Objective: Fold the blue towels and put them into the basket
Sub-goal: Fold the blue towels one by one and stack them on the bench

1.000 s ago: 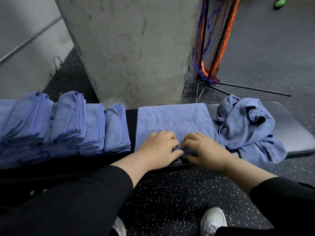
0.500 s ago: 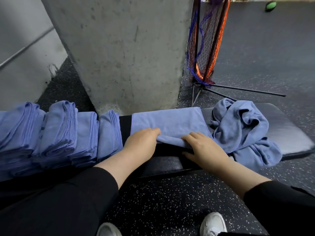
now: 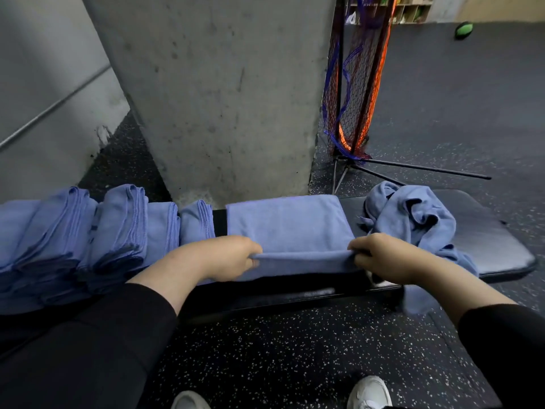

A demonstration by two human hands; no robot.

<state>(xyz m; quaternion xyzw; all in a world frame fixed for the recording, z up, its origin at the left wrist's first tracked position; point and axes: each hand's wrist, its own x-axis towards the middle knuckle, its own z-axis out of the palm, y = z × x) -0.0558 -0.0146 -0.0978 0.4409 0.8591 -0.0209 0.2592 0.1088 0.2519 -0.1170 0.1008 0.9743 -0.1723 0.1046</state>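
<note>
head view: we look down on a flat, half-folded blue cloth towel [image 3: 287, 224] spread across a black padded bench [image 3: 486, 240], in front of a grey concrete pillar [image 3: 218, 93]. our left hand [image 3: 227, 258] pinches the towel's near left corner and our right hand [image 3: 380, 256] pinches its near right corner, fingers and thumbs curled onto the fabric; the near edge runs taut between the two grips and is raised a little off the bench, while the far part lies flat beyond our knuckles. just right of the right hand sits a crumpled heap of unfolded blue towels [image 3: 413, 219] on the same bench. left of the left hand stands a row of folded blue towels [image 3: 118, 228], packed side by side. behind the bench, an orange and blue mesh net on a black stand [image 3: 354, 93] rises from the speckled dark rubber floor [image 3: 295, 355].
</note>
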